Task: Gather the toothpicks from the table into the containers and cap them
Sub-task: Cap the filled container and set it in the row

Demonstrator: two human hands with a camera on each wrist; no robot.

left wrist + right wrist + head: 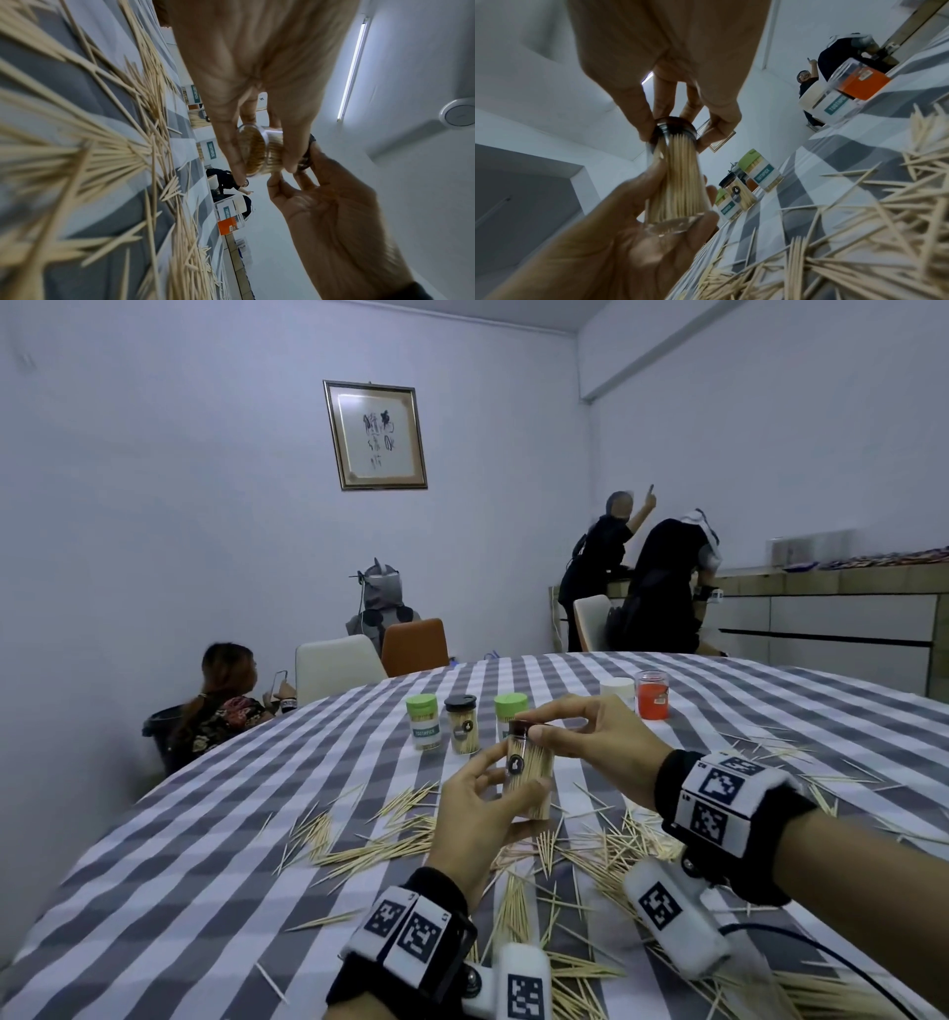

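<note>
Clear plastic container (pixel 529 778), packed full of toothpicks, is held upright above the desk (pixel 205 839) between both hands. Left hand (pixel 482 819) fingers (pixel 654 182) are curled round its lower body and base. Right hand (pixel 590 742) fingers (pixel 639 113) pinch the dark cap (pixel 524 726), which sits on the container's mouth; whether it is fully seated cannot be told.

Loose toothpicks (pixel 590 855) lie scattered and heaped on the grey-and-white checked cloth beneath and around both wrists, thickest at the near right edge.

Beyond the hands, three capped containers stand in a row: one with a green cap (pixel 423 721), one with a dark cap (pixel 462 724), and another green-capped one (pixel 508 711) partly hidden behind the held container. Further right stand a white-capped container (pixel 616 686) and, just beside it, an orange one (pixel 652 693).

Both wrists carry black bands with printed markers.
</note>
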